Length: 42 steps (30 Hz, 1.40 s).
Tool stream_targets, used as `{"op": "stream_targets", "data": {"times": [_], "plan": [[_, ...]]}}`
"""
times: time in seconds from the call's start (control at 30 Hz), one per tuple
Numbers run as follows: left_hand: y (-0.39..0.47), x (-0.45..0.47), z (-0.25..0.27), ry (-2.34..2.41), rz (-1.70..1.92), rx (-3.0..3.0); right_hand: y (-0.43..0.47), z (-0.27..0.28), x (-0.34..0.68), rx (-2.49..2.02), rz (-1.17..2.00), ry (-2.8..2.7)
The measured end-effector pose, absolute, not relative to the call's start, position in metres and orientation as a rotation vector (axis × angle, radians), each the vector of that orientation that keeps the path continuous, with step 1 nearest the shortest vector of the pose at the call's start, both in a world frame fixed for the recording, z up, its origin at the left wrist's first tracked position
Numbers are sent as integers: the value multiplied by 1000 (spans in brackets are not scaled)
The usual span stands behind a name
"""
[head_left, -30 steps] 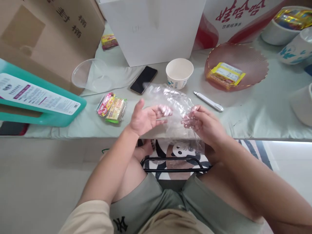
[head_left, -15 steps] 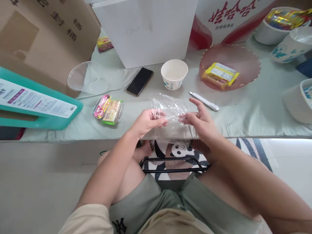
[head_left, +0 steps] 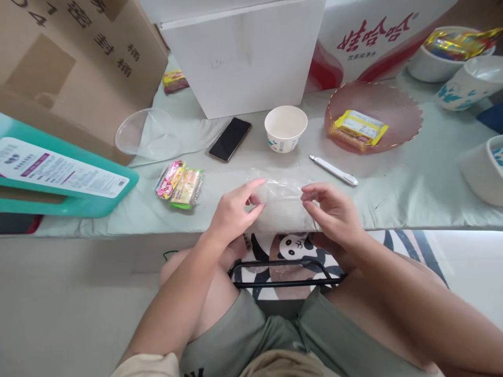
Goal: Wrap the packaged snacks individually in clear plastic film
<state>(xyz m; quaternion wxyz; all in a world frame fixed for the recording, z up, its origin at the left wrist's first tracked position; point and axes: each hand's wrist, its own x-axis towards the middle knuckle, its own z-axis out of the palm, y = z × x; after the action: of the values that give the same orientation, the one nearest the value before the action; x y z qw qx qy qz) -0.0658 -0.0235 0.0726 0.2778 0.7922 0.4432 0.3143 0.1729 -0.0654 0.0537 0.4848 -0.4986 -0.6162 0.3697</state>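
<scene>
A clear, thin plastic bag (head_left: 286, 207) is spread between my two hands over the table's front edge. My left hand (head_left: 238, 208) has its curled fingers and thumb at the bag's left edge. At the upper right edge, my right hand (head_left: 332, 209) pinches the film between thumb and fingertips. Behind the bag stands a white paper bowl (head_left: 285, 130) with a blue-green print, its inside visible. A white, slim utility knife (head_left: 333, 170) lies to the right of the bowl, and a black phone (head_left: 230, 139) lies to its left.
Two wrapped snacks (head_left: 179, 185) lie on the left, near a teal jug (head_left: 98, 191) and a clear plastic lid (head_left: 147, 135). A pink dish (head_left: 396, 118) holds a yellow snack packet. Boxes, including a white one (head_left: 243, 63), line the back. Paper bowls (head_left: 483, 170) stand at right.
The crumpled bag is now lower and spread flatter between my hands. My right fingers have closed in on its edge. The view has shifted slightly, so the table things appear lower.
</scene>
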Motion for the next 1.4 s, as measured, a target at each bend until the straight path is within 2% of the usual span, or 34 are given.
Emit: {"op": "stream_targets", "data": {"times": [0.2,0.27,0.4,0.5,0.63,0.83,0.97,1.13,1.4], "plan": [[-17,-66,77,1277,924,2056,-63,60,177,-1415,579,-1730],[-18,-64,79,1186,983,1906,-63,64,177,-1411,569,-1703],[-21,-51,78,985,873,1421,-65,69,177,-1316,977,-1446],[-21,-39,73,1024,795,1110,-61,68,178,-1333,1177,-1183],[-14,-33,68,1091,878,919,-56,61,182,-1359,1425,-1219],[-9,-32,67,963,537,824,-52,49,179,-1252,1480,-969],[-8,-30,64,1093,590,956,-51,49,180,-1283,1614,-1070],[-3,-39,64,1127,454,1157,-53,54,185,-1249,1708,-1203],[2,-40,67,948,649,905,-48,55,184,-1148,1362,-902]]}}
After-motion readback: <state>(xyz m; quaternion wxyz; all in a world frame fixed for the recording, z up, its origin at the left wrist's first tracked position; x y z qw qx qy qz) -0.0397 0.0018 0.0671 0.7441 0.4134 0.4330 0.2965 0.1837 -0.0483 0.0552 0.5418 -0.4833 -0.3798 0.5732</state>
